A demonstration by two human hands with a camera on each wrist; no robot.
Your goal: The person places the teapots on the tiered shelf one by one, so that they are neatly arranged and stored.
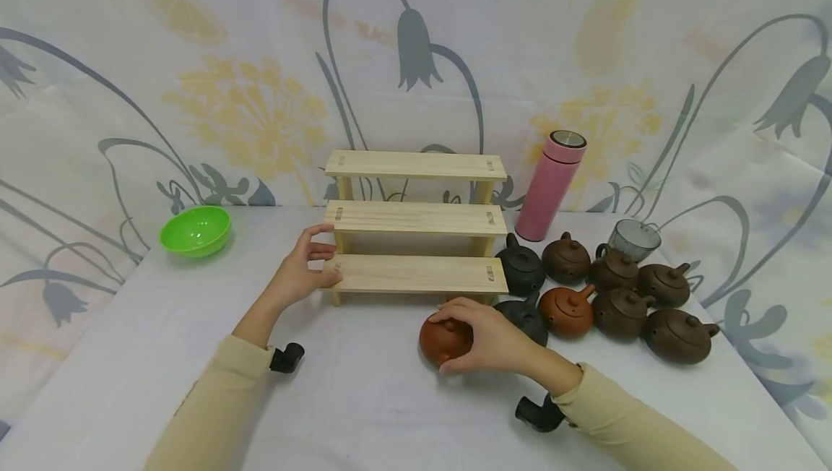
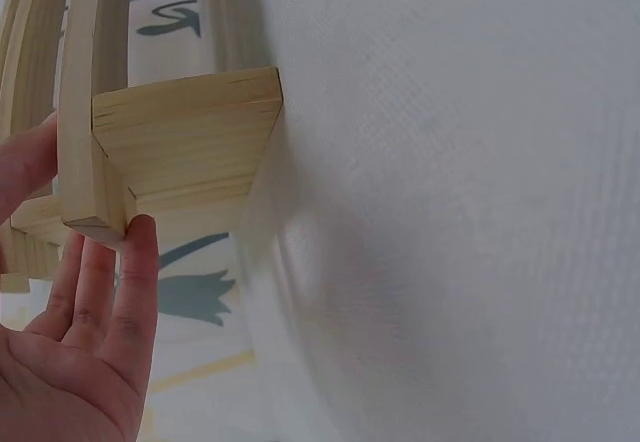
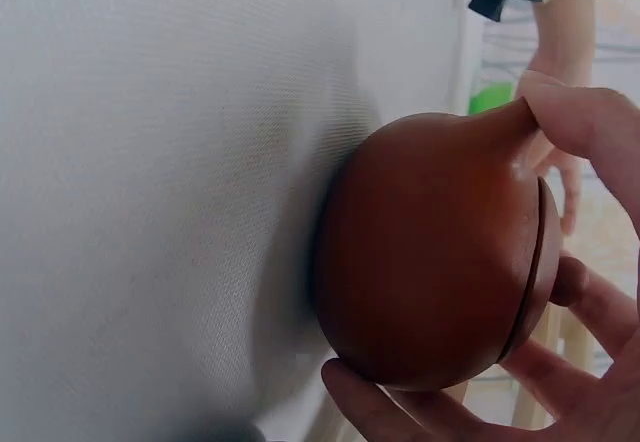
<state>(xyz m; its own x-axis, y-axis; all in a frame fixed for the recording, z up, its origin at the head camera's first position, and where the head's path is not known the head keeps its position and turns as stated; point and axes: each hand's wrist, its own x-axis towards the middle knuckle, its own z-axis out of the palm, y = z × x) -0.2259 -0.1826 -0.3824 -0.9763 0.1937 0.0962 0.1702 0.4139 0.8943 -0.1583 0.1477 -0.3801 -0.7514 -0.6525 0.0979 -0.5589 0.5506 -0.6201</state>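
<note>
My left hand [image 1: 302,272] holds the left end of a three-step wooden display stand [image 1: 416,274], its thumb and fingers about the lowest board. In the left wrist view, the fingertips [image 2: 140,237] meet that board's end beside its wooden leg. In front of the stand, my right hand [image 1: 490,337] grips a small reddish-brown clay teapot [image 1: 442,343]. The right wrist view shows the thumb at the spout of the teapot [image 3: 430,252], with the fingers curled round the opposite side and near the lid knob. The pot's base is close over the white cloth.
Right of the stand cluster several teapots: black ones [image 1: 522,269], an orange-red one [image 1: 567,312] and dark brown ones [image 1: 679,336]. A clear glass cup [image 1: 635,240] and a pink thermos [image 1: 549,189] stand behind them. At the far left sits a green bowl [image 1: 196,231].
</note>
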